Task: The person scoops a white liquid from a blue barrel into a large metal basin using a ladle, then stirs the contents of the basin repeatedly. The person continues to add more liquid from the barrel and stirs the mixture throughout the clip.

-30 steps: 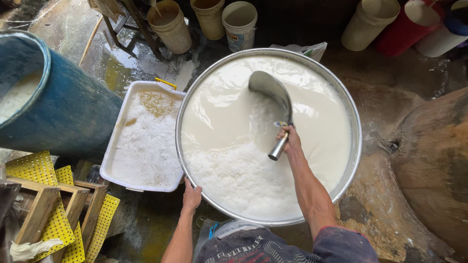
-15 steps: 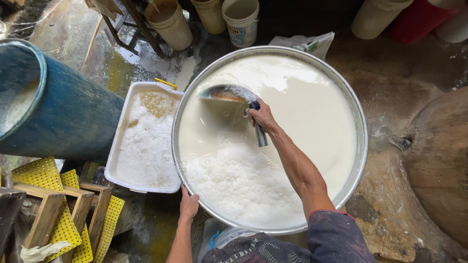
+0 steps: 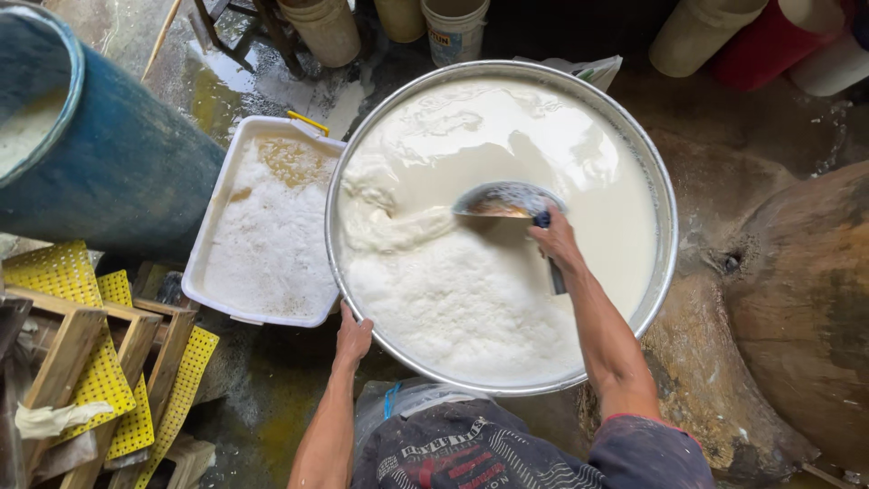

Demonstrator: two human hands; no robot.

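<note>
A big round metal basin point(image 3: 668, 217) is filled with creamy white liquid, with white foam point(image 3: 453, 303) gathered at its near left side. My right hand point(image 3: 557, 243) grips the dark handle of a metal scoop point(image 3: 505, 199) whose bowl rests on the liquid near the basin's middle. On the near left rim of the basin lies my left hand point(image 3: 351, 337), fingers curled over the metal edge.
A white rectangular tub point(image 3: 267, 231) full of foam sits left of the basin. A blue barrel point(image 3: 109, 154) stands at far left, yellow perforated trays and wooden frames point(image 3: 86, 362) below it. Buckets point(image 3: 453, 27) line the back; the floor is wet. A large brown rounded vessel point(image 3: 806, 299) is at right.
My right hand swept the scoop from the basin's far right to the upper left, then back toward the middle, pushing foam to the near left. The left hand stayed on the rim.
</note>
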